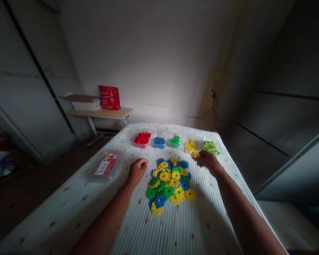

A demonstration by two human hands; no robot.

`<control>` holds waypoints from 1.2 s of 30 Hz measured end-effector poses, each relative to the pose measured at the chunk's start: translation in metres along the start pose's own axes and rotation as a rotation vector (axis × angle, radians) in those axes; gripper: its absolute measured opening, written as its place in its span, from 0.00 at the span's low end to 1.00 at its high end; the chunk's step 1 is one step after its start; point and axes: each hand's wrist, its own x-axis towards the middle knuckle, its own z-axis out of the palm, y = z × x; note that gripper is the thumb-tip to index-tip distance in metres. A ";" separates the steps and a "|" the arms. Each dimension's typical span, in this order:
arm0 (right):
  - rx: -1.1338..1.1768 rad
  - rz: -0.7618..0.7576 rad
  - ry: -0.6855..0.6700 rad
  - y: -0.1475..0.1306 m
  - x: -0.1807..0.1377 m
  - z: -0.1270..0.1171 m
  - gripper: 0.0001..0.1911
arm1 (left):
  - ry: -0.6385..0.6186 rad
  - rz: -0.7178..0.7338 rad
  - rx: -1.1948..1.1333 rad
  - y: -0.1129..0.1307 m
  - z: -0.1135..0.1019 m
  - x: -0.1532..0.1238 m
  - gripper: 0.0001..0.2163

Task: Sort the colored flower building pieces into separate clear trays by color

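Observation:
A heap of yellow, blue and green plastic discs lies on the white striped bed cover. My left hand rests in a loose fist on the cover, just left of the heap; whether it holds anything is hidden. My right hand reaches forward on the right and pinches a yellow disc, close to the yellow tray. Beyond the heap stands a row of small clear trays: red, blue, green, yellow and light green.
A clear box lid with a red label lies on the cover to the left. A small side table with a red bag and a white box stands by the wall. The bed's right edge drops off near my right arm.

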 end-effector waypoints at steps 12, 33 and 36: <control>0.083 0.047 0.098 0.030 0.010 0.009 0.15 | -0.008 -0.010 -0.003 -0.003 0.002 0.001 0.08; -1.034 -0.086 0.102 0.046 -0.003 0.056 0.20 | -0.008 0.021 0.035 0.003 0.000 -0.001 0.09; -1.115 -0.088 0.063 0.044 -0.006 0.057 0.20 | -0.006 0.025 0.051 0.002 0.000 -0.001 0.09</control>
